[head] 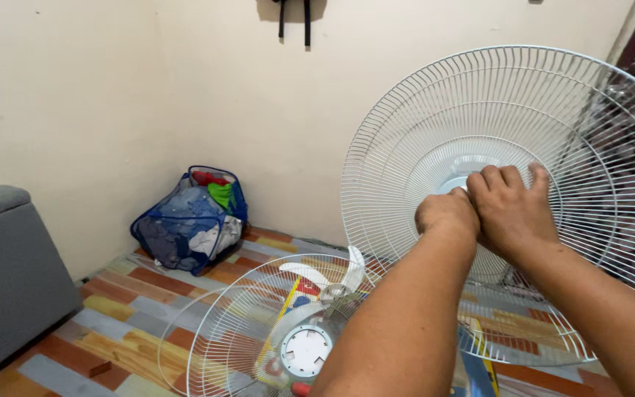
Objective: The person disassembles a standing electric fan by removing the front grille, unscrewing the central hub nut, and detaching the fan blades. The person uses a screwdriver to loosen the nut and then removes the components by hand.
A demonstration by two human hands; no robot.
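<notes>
- The upright rear fan guard (pixel 508 110), a round white wire grille, is seen at the right of the view, with both hands placed against its centre.
- The left hand (pixel 447 213) is closed into a loose fist at the pale hub (pixel 456 181) of the guard; what, if anything, is gripped inside it cannot be told.
- The right hand (pixel 512 209) is laid just beside and partly over the left, its fingers (pixel 494 179) curled against the wires at the hub; whether something is pinched between them is hidden.
- The hub is covered mostly by the two hands, so only a small pale patch is shown above the knuckles.
- A second wire guard (pixel 214 345) is lying flat on the floor (pixel 112 323) below the forearms, with a round white centre cap (pixel 306 351).
- A white fan blade (pixel 332 276) is resting on that lying guard, just below the left forearm.
- A blue mesh laundry basket (pixel 189 220) full of clothes is set against the wall (pixel 112 88), well apart from the hands.
- A grey padded seat (pixel 5 279) is found at the left edge.
- The floor is covered in a patchwork plank pattern.
</notes>
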